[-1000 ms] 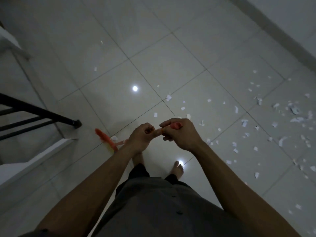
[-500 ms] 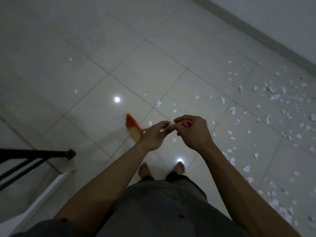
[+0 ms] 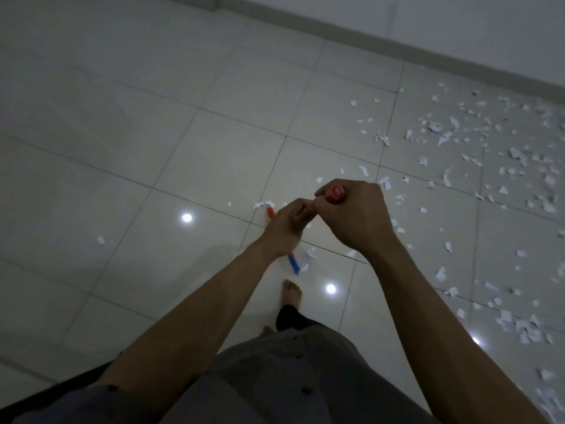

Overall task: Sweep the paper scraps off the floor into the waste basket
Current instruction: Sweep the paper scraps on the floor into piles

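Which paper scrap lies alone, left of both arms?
The small scrap below-left of the leftmost light reflection; all other scraps lie farther right.

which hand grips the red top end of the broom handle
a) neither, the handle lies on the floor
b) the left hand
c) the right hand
C: the right hand has its fingers curled round the red top end of the broom handle, while the left hand grips next to it, further down the handle.

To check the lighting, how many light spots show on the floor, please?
3: spot left of the left hand, spot beside the foot, spot near scraps. More may be hidden.
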